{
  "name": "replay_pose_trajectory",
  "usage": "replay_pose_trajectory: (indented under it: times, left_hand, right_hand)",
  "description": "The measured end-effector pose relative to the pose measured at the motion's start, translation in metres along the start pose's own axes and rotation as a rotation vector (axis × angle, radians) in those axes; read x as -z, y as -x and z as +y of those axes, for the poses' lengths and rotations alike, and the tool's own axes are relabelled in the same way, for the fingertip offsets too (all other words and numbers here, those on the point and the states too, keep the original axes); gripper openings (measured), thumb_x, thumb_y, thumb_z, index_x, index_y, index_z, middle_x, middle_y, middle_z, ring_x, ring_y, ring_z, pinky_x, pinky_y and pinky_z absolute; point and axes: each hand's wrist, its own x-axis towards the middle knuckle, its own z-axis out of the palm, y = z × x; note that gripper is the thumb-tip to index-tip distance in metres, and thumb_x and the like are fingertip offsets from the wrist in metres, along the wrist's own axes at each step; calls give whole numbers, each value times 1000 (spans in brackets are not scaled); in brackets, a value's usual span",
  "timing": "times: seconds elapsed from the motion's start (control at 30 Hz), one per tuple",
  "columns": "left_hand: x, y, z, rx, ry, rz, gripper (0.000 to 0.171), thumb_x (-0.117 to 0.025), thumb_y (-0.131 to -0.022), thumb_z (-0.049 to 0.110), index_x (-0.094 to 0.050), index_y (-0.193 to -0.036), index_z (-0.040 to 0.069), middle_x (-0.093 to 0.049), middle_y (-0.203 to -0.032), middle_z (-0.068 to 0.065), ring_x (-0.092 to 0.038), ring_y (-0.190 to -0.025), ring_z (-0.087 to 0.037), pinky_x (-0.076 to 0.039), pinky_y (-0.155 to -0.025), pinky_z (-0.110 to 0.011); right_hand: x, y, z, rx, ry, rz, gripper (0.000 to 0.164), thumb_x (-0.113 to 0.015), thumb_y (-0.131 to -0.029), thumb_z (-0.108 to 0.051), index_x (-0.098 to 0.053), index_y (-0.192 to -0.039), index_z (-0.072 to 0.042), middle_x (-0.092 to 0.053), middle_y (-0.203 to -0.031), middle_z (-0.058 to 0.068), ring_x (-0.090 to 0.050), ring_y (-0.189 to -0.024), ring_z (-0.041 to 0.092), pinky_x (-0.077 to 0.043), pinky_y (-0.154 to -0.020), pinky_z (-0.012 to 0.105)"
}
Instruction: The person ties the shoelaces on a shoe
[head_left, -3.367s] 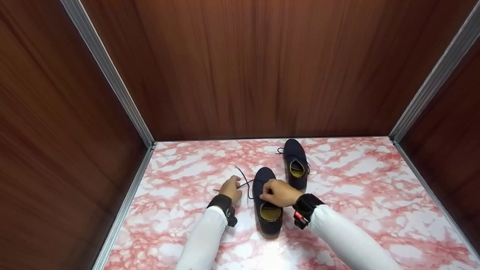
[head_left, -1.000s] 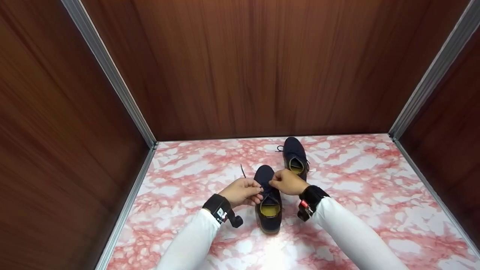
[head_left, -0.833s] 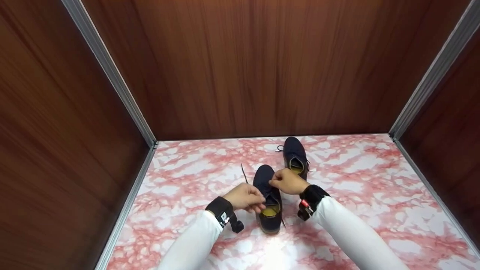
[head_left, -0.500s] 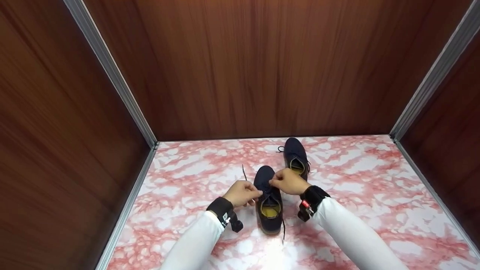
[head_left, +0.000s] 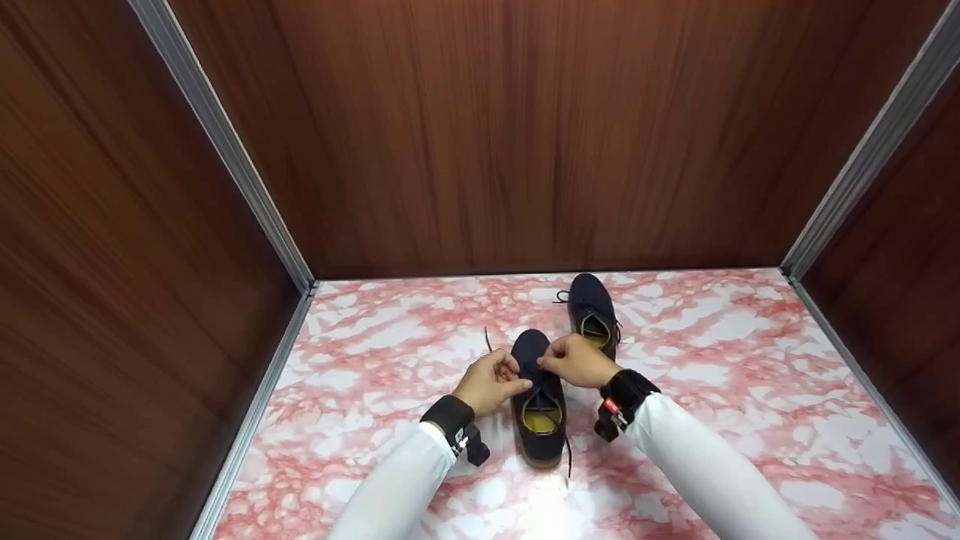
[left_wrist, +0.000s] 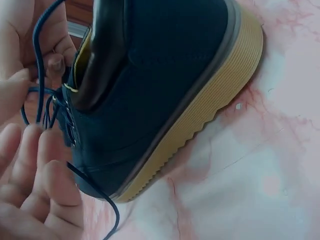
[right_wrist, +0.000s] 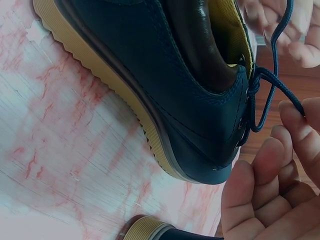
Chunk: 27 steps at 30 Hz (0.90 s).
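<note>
A navy lace-up shoe [head_left: 541, 450] with a tan ridged sole stands upright between the hands, toe pointing away. My right hand [head_left: 581, 361] reaches over its front and pinches the dark blue shoelace [right_wrist: 287, 92] between thumb and fingertip. On the shoe's other side, my left hand [head_left: 486, 384] has thumb and fingers apart, close around the lacing; a strand runs behind its fingertips [left_wrist: 37, 131]. One lace end lies over the shoe's opening and trails beside the heel; another end sticks out on the left, past the left hand. The knot's exact crossing is partly hidden.
A matching shoe [head_left: 590, 296] with loops of lace at its sides stands farther back and right, its heel partly behind the right hand. The pink-and-white marbled surface [head_left: 375, 360] meets brown wood-grain walls [head_left: 480, 150] at the back and both sides.
Earlier the left hand was off to the left of the shoe; it came to the lacing, reached over the opening and drew back. A lace end now trails beside the heel. The right hand barely moved lately.
</note>
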Motion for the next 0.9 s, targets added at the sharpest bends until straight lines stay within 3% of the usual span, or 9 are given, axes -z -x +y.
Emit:
replay_pose_trajectory:
  times: [0.1, 0.27, 0.47, 0.63, 0.9]
  left_hand:
    - [-2, -2, -3, 8, 36, 24, 34, -85, -87, 14, -64, -111, 1, -71, -97, -11, -61, -79, -8, -51, -72, -17]
    - [-6, -5, -8, 39, 131, -57, 50, -88, -80, 2, -62, -122, 0, -70, -99, -16, -62, -77, -10, -52, -69, -17]
    - [-12, -9, -7, 32, 30, -13, 34, -91, -81, 14, -71, -107, 3, -76, -90, -7, -64, -71, -4, -51, -63, -16]
    - [-17, -11, -6, 63, 46, 30, 26, -88, -85, 16, -72, -98, 2, -80, -85, -11, -67, -64, -3, -51, -58, -17]
    - [-20, -12, -5, 86, -23, 66, 41, -89, -83, 27, -64, -109, 6, -75, -78, 0, -62, -65, -3, -48, -63, -19]
  right_hand:
    - [-1, 1, 0, -7, 1, -3, 28, -71, -96, -19, -73, -73, -3, -55, -64, -10, -49, -60, 7, -39, -56, 21]
    - [-1, 1, 0, 6, 7, 0, 27, -71, -96, -20, -74, -74, -4, -59, -66, -8, -49, -59, 6, -39, -56, 21]
    - [0, 0, 0, -11, -6, 3, 32, -70, -97, -20, -71, -70, -3, -56, -61, -10, -47, -53, 5, -38, -51, 20]
    - [1, -1, 1, -38, -11, -3, 36, -71, -96, -21, -70, -67, -1, -48, -55, -13, -43, -50, 4, -34, -50, 20]
    - [0, -1, 2, -67, -26, 11, 39, -72, -95, -25, -70, -68, 3, -42, -50, -15, -37, -50, 5, -28, -49, 21]
